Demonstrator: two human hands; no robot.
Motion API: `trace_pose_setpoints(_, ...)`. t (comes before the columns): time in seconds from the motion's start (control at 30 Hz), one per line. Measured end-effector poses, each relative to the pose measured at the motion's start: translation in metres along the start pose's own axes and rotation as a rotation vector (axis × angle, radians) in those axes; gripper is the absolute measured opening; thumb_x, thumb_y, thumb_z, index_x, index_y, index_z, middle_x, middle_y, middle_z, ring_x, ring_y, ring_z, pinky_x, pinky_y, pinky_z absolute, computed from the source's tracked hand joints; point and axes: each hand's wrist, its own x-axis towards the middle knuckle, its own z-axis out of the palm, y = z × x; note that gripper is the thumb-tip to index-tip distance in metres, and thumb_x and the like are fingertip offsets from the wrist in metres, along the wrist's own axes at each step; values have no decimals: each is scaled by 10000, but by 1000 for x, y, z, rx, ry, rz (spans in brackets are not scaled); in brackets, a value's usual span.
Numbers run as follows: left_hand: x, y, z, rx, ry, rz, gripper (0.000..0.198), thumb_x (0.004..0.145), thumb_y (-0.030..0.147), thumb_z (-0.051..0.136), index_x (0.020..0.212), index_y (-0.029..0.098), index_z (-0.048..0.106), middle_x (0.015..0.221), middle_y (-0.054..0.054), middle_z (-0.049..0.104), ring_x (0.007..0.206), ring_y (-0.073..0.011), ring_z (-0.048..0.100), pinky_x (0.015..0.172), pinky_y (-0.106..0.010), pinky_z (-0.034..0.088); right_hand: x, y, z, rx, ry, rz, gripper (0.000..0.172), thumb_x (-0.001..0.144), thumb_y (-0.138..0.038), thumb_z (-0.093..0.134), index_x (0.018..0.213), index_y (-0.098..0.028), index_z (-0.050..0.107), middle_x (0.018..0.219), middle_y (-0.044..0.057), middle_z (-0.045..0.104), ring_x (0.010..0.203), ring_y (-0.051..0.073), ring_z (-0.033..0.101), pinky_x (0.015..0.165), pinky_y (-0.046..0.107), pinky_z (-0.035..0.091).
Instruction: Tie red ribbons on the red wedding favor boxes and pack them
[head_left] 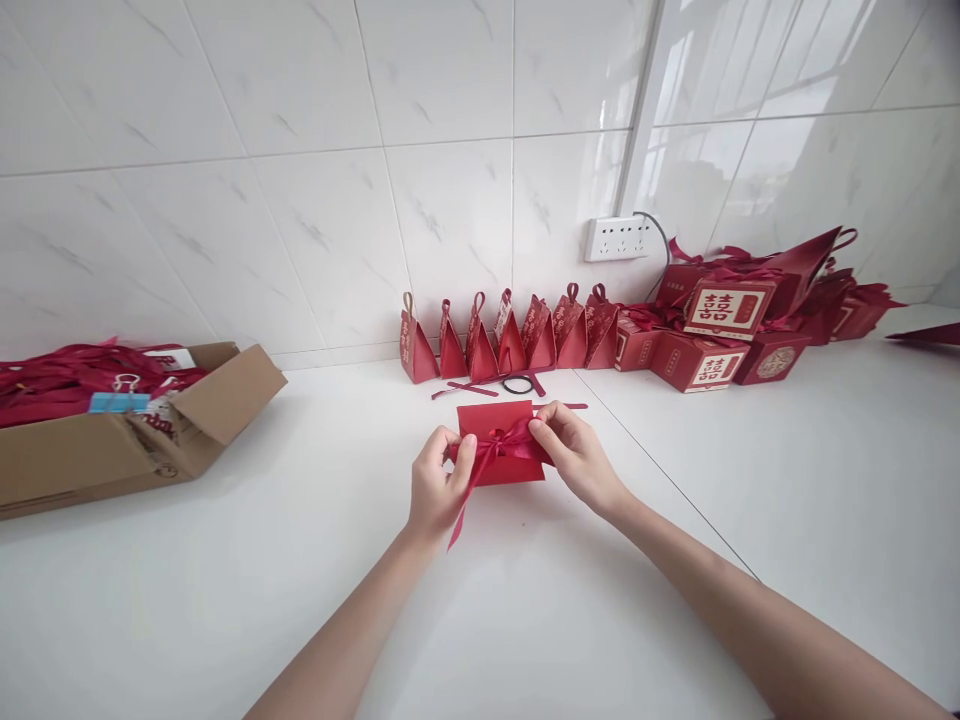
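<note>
A small red gift box (501, 472) lies on the white table in front of me, with a dark red ribbon (498, 446) tied in a bow across its top. My left hand (441, 478) pinches the bow's left side between thumb and fingers. On the other side, my right hand (576, 455) is closed on the right loop of the same bow. One ribbon tail hangs down past the box's front edge, beside my left thumb. The fingers partly cover both ends of the bow.
Several triangular red boxes (480, 345) stand along the tiled wall. Finished red boxes with ribbons (705, 362) are piled at the right below a power strip (621, 239). Ribbon scraps and a black ring (517, 384) lie behind the box. A cardboard carton (82, 462) holds ribbons at the left.
</note>
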Motion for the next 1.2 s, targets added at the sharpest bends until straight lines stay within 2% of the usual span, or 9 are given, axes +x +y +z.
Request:
trace_pose_setpoints(0.23,-1,1,2,56,53,-12,309,862,371,427,619,210,325,570,50,329,528,-102,313,518,-225,296,-2,2,4,26,21,-1,283,855,-481,495,770,-225,410,685,-47,405,604,104,388,582,239,352)
trace_pose_setpoints(0.47,-1,5,6,-7,79,-87,325,854,385,426,608,212,302,549,55,304,511,-100,302,495,-224,281,-3,4,7,62,51,27,301,851,-509,482,773,-228,407,700,-43,433,619,113,407,584,245,348)
trace_pose_setpoints(0.73,4,1,-1,-94,108,-90,342,794,402,523,595,203,328,549,59,314,511,-89,323,493,-210,296,-1,-2,1,-8,-105,8,289,785,-450,603,872,-237,428,742,-38,492,677,121,475,621,260,391)
trace_pose_setpoints(0.83,6,5,-5,-119,80,-100,283,720,401,629,858,211,472,565,78,359,523,-96,394,522,-206,348,1,1,1,-13,-94,19,345,762,-516,602,847,-227,435,701,-38,506,628,118,484,578,262,405)
trace_pose_setpoints(0.9,9,7,-8,-69,24,-107,516,688,393,671,1126,229,451,558,92,359,529,-105,423,562,-218,381,3,3,2,-1,-87,25,383,746,-562,596,807,-219,438,684,-34,518,587,111,485,543,262,411)
trace_pose_setpoints(0.93,10,7,-10,-22,3,-99,581,680,389,680,1187,238,440,567,90,366,549,-110,442,595,-228,399,4,4,2,8,-87,25,396,736,-572,603,791,-216,437,677,-34,521,570,107,485,533,262,415)
trace_pose_setpoints(1.03,16,3,-13,68,24,-37,545,640,378,710,1128,250,502,824,9,512,829,-159,540,746,-274,445,4,4,2,18,-112,3,402,705,-546,656,769,-213,441,667,-38,518,562,103,494,535,265,437)
trace_pose_setpoints(1.1,19,0,-14,-8,16,-27,542,623,365,722,1092,248,475,1109,-53,491,1061,-199,502,826,-300,456,3,3,1,6,-145,-23,382,698,-507,687,784,-211,461,690,-31,530,598,109,519,565,272,459)
trace_pose_setpoints(1.2,22,-2,-16,-202,-104,-79,576,643,333,715,1112,263,387,1223,-71,458,1121,-199,501,846,-315,475,3,0,1,5,-180,-11,354,705,-484,690,801,-200,502,711,-20,566,628,116,565,617,293,490)
